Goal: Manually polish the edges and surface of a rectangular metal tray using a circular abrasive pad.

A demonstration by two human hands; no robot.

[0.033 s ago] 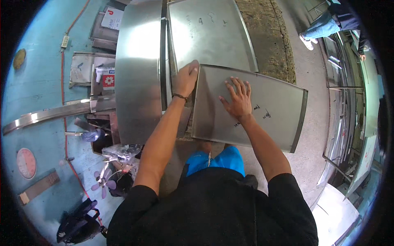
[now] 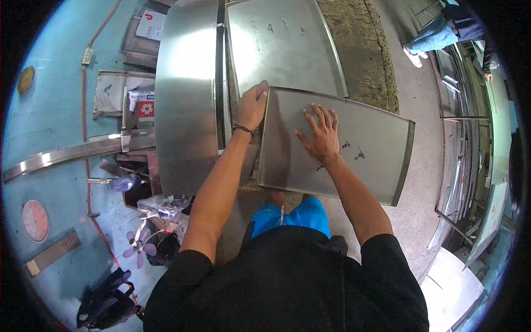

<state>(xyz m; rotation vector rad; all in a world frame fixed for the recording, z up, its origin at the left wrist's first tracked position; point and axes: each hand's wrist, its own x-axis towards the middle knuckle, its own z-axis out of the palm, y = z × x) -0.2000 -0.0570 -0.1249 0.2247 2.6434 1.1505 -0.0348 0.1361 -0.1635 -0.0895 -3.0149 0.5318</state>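
Note:
A grey sheet metal panel (image 2: 365, 138) with folded edges and dark handwriting lies slanted across the bench in front of me. At its far left corner, my left hand (image 2: 253, 105) is closed on the edge; its fingertips are partly hidden. My right hand (image 2: 321, 134) rests flat on the panel's face, fingers spread. Just beyond is a second marked metal panel (image 2: 293, 50), partly covered by the near one. To the left of my left hand stretches a long, shiny metal sheet (image 2: 185, 122), with a narrow dark gap along its right side.
The worn bench top (image 2: 370, 55) shows at the far right of the panels. A blue wall (image 2: 55, 110) with leaning metal pieces is on the left, near a small purple fan (image 2: 139, 247). At far right, a person (image 2: 437, 36) stands by a rack of metal lengths (image 2: 456, 144).

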